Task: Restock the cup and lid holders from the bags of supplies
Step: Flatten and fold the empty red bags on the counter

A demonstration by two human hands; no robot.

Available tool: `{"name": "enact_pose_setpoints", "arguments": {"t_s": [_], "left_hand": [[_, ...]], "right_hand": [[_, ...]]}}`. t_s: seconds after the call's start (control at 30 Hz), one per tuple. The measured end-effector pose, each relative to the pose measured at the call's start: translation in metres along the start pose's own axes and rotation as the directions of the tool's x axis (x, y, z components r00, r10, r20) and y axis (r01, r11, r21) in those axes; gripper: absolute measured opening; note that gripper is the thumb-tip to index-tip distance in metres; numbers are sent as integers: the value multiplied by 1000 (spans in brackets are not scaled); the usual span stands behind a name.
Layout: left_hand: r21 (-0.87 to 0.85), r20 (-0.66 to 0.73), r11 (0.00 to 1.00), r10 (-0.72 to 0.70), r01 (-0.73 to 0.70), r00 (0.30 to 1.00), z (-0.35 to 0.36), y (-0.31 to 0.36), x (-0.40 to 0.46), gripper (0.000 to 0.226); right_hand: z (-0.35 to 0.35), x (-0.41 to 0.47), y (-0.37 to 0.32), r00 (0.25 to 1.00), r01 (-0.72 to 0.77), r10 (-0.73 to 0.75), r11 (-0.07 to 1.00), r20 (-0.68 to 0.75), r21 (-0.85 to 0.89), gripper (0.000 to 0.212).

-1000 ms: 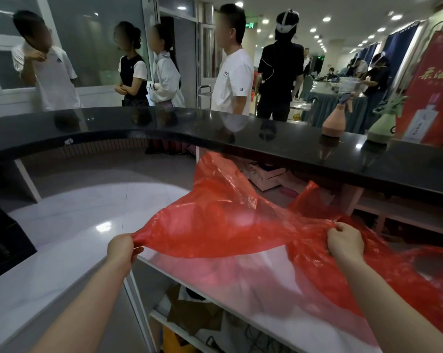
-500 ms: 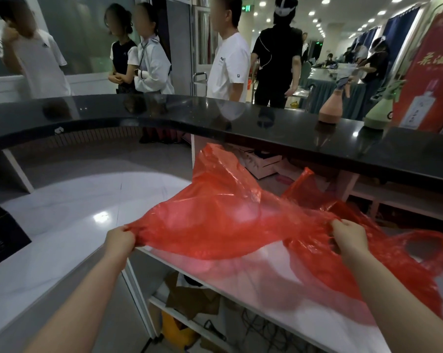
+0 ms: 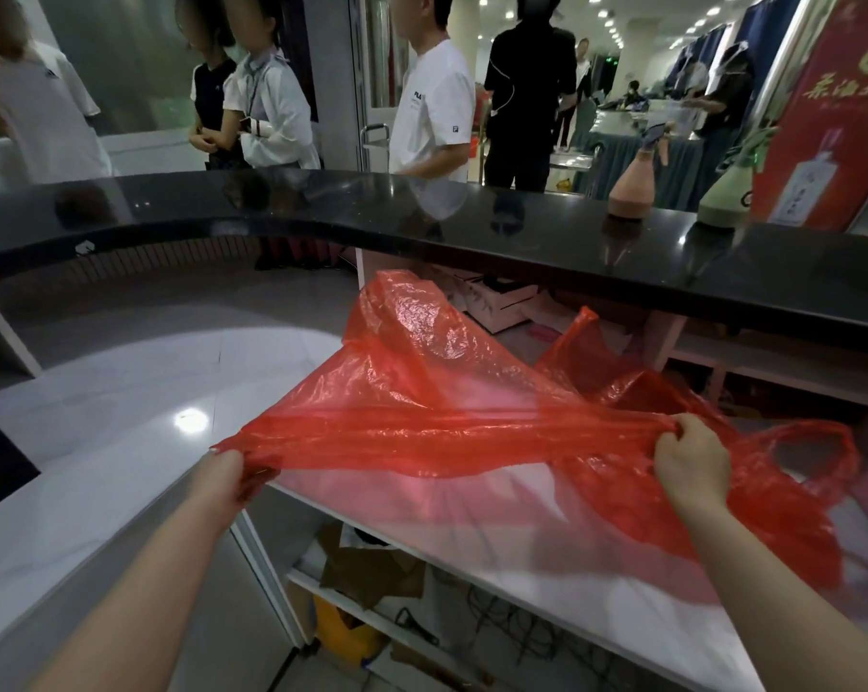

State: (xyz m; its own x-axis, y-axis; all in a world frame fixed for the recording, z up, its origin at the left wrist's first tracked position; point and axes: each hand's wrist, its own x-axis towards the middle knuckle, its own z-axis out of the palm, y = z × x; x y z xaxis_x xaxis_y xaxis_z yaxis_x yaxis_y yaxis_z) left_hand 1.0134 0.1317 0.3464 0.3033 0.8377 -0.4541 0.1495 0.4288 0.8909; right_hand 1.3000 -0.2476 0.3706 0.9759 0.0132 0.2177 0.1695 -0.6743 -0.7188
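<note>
Nearest: two bare forearms reach out over the white tabletop (image 3: 97, 442). Left hand (image 3: 227, 474) clamped on one corner of a red plastic bag (image 3: 422, 412); right hand (image 3: 689, 462) fisted round a gathered bunch of the same film. Between them the bag's edge is drawn out in a taut band just above the tabletop, while the rest billows up behind and trails off right, one loop handle (image 3: 816, 457) hanging slack.

Bag looks empty, or close to it: thin, translucent, crinkled. Judging by that, it is very light, limp, a bit slippery, and liable to stretch or tear if pulled hard. Best taken by bunched edges or the handles, not by a single layer pinched thin.

No cups, lids or holders in view.

Below the tabletop: open shelving (image 3: 372, 581) with cardboard and cables.

Further back: curved black counter (image 3: 472, 217), a pink spray bottle (image 3: 634, 184) and a green one (image 3: 726, 202) standing on it. Beyond, several people standing.
</note>
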Motion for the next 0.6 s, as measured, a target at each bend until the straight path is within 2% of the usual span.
{"name": "enact_pose_setpoints", "arguments": {"t_s": [0.07,0.17,0.2,0.27,0.33,0.4,0.5,0.57,0.6], "left_hand": [[192,-5,966,178,-174,984,-1,-6,0,27],[369,56,844,396,-388,916,-3,-13,0,62],[384,71,808,457,-447,887,-1,-14,-2,64],[378,81,772,523,-511,849,1,-16,-1,54],[353,55,804,493,-479,868,-2,-17,3,42],[276,-5,876,414,-396,910,-9,-20,9,41],[227,-57,913,359,-338,931,-14,-27,13,40],[257,54,918,298,-301,953,-11,-29,11,36],[331,147,896,259,-295,954,-10,-29,9,37]], "right_hand": [[-1,1,-1,985,-164,149,966,88,198,20],[6,-1,-1,926,-370,275,804,260,466,17],[8,-1,0,914,-394,271,773,303,496,15],[9,-1,1,904,-407,257,764,342,501,18],[5,0,4,905,-414,284,761,318,500,21],[0,4,11,906,-419,306,752,292,509,25],[-4,5,22,902,-429,335,764,272,482,32],[-5,4,27,907,-413,330,814,260,408,28],[-5,3,27,919,-376,301,863,255,338,30]]}}
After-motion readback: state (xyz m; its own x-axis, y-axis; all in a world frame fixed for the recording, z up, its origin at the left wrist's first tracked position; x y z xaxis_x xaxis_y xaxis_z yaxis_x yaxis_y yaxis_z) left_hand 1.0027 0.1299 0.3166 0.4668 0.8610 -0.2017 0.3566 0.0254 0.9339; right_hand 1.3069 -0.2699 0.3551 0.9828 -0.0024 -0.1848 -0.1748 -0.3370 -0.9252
